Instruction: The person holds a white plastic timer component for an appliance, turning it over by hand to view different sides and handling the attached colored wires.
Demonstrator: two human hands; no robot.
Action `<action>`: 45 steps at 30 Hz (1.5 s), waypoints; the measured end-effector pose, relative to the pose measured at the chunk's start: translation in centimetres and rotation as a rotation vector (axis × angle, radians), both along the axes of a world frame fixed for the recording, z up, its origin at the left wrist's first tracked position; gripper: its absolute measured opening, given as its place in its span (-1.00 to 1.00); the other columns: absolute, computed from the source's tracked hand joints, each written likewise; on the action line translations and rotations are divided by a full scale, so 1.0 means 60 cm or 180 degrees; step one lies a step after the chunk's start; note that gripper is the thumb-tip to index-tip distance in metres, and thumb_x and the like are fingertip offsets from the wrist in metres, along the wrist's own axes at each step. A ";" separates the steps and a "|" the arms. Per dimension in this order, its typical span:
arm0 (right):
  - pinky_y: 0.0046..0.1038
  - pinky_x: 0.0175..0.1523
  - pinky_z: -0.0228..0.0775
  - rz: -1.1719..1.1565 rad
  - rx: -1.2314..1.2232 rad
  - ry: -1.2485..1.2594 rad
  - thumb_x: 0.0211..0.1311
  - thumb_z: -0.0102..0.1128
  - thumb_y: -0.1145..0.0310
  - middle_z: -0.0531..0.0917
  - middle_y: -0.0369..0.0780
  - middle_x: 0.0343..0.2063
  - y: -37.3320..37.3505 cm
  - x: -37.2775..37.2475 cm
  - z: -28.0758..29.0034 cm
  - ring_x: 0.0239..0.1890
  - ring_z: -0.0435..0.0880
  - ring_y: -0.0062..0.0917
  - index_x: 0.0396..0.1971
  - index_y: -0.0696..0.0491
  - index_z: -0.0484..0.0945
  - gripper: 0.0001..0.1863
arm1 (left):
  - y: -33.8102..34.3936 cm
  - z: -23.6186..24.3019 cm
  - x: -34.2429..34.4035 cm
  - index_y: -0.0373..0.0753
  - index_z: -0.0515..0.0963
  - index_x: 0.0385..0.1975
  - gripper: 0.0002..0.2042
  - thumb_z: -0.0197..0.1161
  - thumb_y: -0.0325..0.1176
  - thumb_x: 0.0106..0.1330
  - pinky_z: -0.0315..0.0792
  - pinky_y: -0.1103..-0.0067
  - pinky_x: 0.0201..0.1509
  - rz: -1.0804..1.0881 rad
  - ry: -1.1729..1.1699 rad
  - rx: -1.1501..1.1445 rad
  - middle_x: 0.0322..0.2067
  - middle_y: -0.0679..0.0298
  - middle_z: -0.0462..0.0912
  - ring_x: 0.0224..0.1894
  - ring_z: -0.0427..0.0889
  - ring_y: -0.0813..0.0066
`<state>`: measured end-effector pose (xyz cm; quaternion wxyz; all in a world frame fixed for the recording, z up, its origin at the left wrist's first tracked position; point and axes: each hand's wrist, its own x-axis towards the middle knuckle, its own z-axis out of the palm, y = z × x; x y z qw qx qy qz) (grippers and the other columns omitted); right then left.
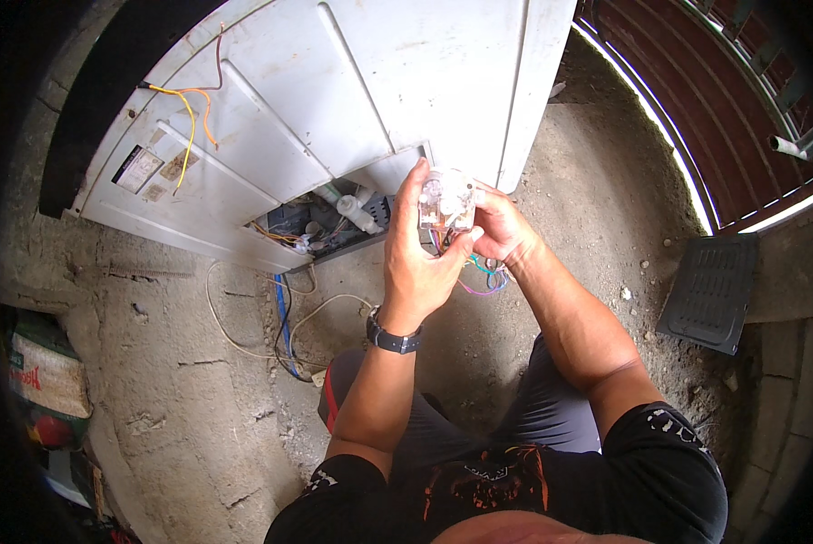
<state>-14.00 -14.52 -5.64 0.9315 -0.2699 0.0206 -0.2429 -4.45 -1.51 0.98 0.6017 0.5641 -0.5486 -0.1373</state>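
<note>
Both hands hold up a clear-cased washing machine timer, with metal and pale parts showing through its housing. My left hand grips its left side, thumb below and fingers up along the edge. My right hand pinches it from the right, some fingers hidden behind it. Several coloured wires hang beneath the timer. Just beyond stands the white washing machine, a low opening in its panel showing a white plastic drain fitting and more wiring.
Loose yellow and orange wires dangle from the machine's upper left. A pale cord and a blue hose trail on the rough concrete floor. A dark vented cover panel lies at right, near a brown slatted gate. Sacks sit far left.
</note>
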 end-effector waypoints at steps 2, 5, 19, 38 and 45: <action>-0.23 0.32 0.44 0.0011 0.0010 -0.0021 0.35 0.20 0.32 0.59 -0.10 0.16 0.000 0.000 0.002 0.18 0.60 -0.34 0.29 0.19 0.39 -0.45 | -0.001 -0.002 0.001 -0.34 0.15 0.44 -0.12 0.50 -0.55 0.10 0.26 0.35 0.46 0.0020 -0.0063 -0.0031 0.40 0.03 0.29 0.40 0.34 0.23; -0.24 0.31 0.44 0.0045 -0.0011 -0.0045 0.35 0.20 0.31 0.60 -0.11 0.14 0.002 0.000 0.008 0.17 0.60 -0.35 0.27 0.19 0.41 -0.46 | 0.000 -0.003 0.001 -0.34 0.15 0.44 -0.12 0.51 -0.53 0.11 0.26 0.35 0.46 0.0020 -0.0081 -0.0041 0.40 0.03 0.29 0.40 0.34 0.23; -0.26 0.31 0.45 0.0097 -0.0062 -0.0057 0.32 0.23 0.30 0.60 -0.12 0.14 0.000 -0.001 0.006 0.17 0.60 -0.35 0.28 0.18 0.40 -0.43 | -0.002 -0.007 0.002 -0.33 0.13 0.46 -0.13 0.50 -0.52 0.14 0.31 0.36 0.43 -0.0006 -0.0036 -0.0050 0.41 0.05 0.28 0.38 0.36 0.25; -0.20 0.32 0.44 0.0085 -0.0146 -0.0028 0.30 0.30 0.20 0.59 -0.11 0.16 -0.001 -0.005 -0.003 0.19 0.59 -0.31 0.31 0.18 0.39 -0.35 | -0.001 -0.006 -0.003 -0.33 0.15 0.45 -0.14 0.44 -0.61 0.10 0.33 0.40 0.40 0.0015 -0.0018 -0.0038 0.38 0.06 0.32 0.36 0.39 0.29; -0.20 0.18 0.55 0.0120 -0.0125 0.0067 0.30 0.29 0.20 0.65 -0.10 0.07 -0.020 0.003 -0.010 0.09 0.65 -0.30 0.23 0.18 0.46 -0.42 | -0.010 -0.010 0.007 -0.28 0.17 0.46 -0.15 0.40 -0.63 0.10 0.42 0.40 0.32 0.0223 -0.0089 0.0064 0.25 0.09 0.45 0.24 0.50 0.33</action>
